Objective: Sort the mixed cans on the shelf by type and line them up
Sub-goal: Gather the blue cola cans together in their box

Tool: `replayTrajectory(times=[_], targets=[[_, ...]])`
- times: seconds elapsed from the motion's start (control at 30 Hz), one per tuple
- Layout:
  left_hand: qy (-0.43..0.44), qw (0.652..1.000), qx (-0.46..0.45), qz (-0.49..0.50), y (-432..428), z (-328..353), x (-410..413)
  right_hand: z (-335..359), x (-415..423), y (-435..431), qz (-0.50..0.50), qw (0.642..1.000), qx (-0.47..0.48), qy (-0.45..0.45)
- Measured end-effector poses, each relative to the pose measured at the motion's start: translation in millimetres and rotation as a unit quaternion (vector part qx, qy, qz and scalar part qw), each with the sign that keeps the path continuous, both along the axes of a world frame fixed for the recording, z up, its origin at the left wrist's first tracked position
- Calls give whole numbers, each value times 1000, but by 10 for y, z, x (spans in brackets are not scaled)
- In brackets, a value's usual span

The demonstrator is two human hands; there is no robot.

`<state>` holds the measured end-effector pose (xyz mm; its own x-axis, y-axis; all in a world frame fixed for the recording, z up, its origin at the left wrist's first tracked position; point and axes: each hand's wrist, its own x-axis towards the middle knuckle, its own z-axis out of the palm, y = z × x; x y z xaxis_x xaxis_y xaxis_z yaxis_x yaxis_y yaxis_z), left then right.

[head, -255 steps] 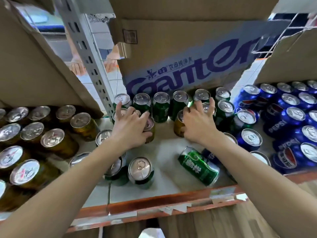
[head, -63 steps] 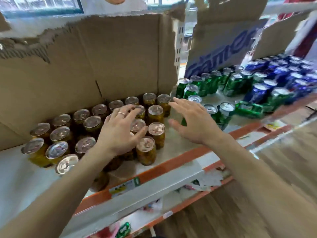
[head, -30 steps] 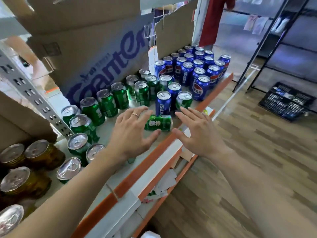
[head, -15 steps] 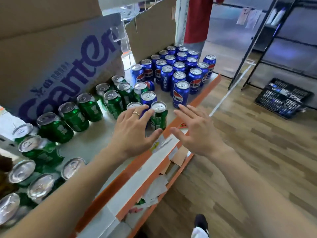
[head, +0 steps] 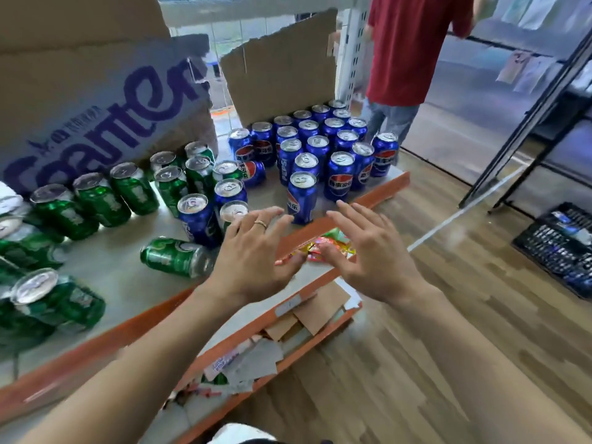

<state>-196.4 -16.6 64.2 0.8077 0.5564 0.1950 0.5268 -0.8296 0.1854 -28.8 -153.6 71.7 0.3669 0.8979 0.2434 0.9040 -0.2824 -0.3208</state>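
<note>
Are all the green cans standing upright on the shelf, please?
No, one green can lies on its side on the shelf, just beside the left hand.

left edge: green cans cut off, smeared | left hand: covers the body of one can, label hidden | rear blue cans: only tops show behind the front rows | lower shelf: papers blurred, print illegible | crate: clipped by right edge | person: cut off above the chest
</note>
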Motion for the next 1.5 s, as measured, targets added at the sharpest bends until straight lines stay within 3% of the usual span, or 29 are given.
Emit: replayTrajectory(times=[0.3, 1.0, 1.17, 1.5], targets=[[5, 998, 1, 61, 178, 6, 28, 49, 154, 323, 67, 998, -16, 16], [-21, 976, -38, 213, 1456, -85, -822, 136, -303, 2144, 213, 976, -46, 3], [-14, 975, -56, 215, 1462, -185, -820, 132, -325, 2311, 190, 975, -100, 52], [21, 969, -85, 229, 1481, -222, -554, 165, -327, 2649, 116, 972, -203, 27]])
